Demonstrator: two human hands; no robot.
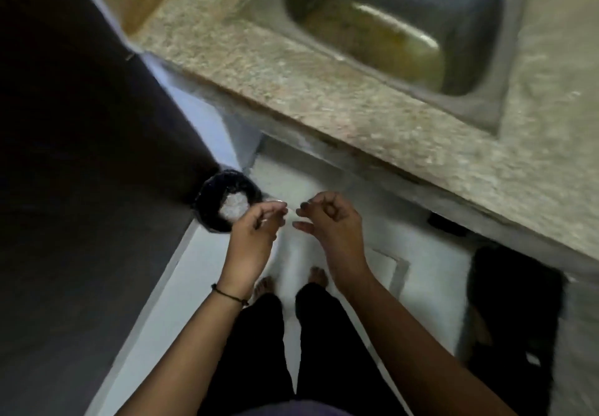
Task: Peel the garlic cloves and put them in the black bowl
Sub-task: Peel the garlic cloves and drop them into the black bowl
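Note:
A black round container (pixel 212 203) stands on the floor beside a tall dark appliance, with a pale white heap (pixel 234 209) inside it. My left hand (pixel 256 230) hovers just right of the container, its fingertips pinching a thin pale scrap (pixel 276 203) that looks like garlic skin. My right hand (pixel 330 221) is level with it, a small gap apart, with fingers curled and thumb out, and I see nothing in it. The picture is blurred. No whole garlic clove is visible.
A speckled stone counter (pixel 291 85) with a steel sink (pixel 405 26) runs across the top right. The tall dark appliance (pixel 81 123) fills the left. Below are the white floor (pixel 421 286), my bare feet and a dark object (pixel 515 312) on the floor at right.

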